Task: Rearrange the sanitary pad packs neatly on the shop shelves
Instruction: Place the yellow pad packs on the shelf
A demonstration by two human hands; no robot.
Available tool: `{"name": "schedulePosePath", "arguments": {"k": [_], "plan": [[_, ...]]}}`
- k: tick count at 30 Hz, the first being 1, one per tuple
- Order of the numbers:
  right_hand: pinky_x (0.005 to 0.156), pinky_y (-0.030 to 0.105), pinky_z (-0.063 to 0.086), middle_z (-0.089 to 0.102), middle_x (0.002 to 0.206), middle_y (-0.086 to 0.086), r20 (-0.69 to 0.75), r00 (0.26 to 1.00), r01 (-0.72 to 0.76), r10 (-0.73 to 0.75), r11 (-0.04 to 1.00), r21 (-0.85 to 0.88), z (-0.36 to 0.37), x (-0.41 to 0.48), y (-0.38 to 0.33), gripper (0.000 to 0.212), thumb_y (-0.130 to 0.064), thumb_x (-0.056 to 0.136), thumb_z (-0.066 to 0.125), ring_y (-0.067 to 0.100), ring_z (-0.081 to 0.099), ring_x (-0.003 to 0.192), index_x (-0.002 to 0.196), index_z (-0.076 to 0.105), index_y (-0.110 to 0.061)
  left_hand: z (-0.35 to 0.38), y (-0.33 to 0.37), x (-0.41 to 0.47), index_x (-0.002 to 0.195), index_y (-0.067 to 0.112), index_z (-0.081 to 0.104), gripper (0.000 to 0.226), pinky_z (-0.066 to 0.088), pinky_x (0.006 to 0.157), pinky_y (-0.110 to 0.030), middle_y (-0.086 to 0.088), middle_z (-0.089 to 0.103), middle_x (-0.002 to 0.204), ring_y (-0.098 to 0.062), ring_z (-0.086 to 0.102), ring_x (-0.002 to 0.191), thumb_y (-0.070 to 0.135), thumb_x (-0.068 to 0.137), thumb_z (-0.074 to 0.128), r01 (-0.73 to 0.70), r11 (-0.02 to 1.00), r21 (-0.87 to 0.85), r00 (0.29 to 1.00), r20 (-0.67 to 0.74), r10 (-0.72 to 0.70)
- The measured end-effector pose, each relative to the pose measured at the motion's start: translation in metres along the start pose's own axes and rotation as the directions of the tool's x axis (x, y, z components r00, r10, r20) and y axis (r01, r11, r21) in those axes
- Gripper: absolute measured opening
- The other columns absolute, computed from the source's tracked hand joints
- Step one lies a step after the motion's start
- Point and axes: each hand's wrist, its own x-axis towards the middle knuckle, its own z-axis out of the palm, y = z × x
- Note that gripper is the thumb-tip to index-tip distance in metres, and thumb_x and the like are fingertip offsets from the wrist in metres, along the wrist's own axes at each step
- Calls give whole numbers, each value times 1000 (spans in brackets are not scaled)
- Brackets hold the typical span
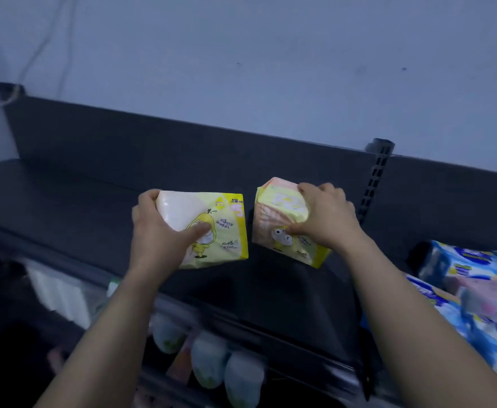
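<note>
The left hand [156, 231] grips the left pack [223, 219] by its side, thumb across the front. The right hand [326, 216] grips the right pack [273, 219] at its top corner, at 3 o'clock from the first. Both packs are over the dark shelf [94, 201]; whether they rest on it I cannot tell. The right pack is tilted, so I think it may fall flat when released, or slide to the front edge at 6 o'clock. The soft wrapping may also slip.
</note>
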Motion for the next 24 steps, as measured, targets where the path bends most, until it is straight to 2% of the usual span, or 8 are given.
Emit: {"name": "schedulePosePath", "arguments": {"k": [8, 14, 19, 24], "plan": [[100, 42, 31, 40, 132, 3, 33, 977, 208, -212, 973, 98, 9, -16, -133, 86, -59, 67, 75, 25, 35, 122, 139, 35, -33, -126, -23, -9, 130, 24, 36, 87, 38, 84, -29, 7, 37, 130, -12, 44, 102, 32, 62, 90, 47, 993, 106, 977, -214, -23], [101, 40, 31, 39, 133, 3, 62, 926, 352, -373, 911, 217, 22, -49, -259, 87, -57, 67, 76, 24, 34, 124, 140, 36, -33, -257, -46, -30, 127, 27, 37, 88, 41, 88, -34, 9, 37, 124, -16, 47, 107, 34, 59, 91, 128, 963, 236, 920, -392, -26], [100, 39, 30, 42, 129, 2, 46, 841, 497, -540, 803, 329, 40, -97, -373, 86, -54, 66, 77, 24, 36, 121, 139, 38, -32, -367, -68, -69, 128, 26, 36, 91, 46, 93, -43, 2, 38, 129, -22, 48, 113, 35, 57, 92, 217, 922, 320, 855, -518, -22], [100, 39, 32, 42, 131, 1, 44, 734, 613, -678, 688, 389, 57, -151, -480, 87, -55, 64, 78, 25, 36, 123, 139, 39, -35, -467, -87, -117, 131, 25, 35, 92, 45, 92, -41, 0, 37, 132, -24, 47, 117, 34, 58, 91, 345, 866, 363, 754, -656, -25]]}}
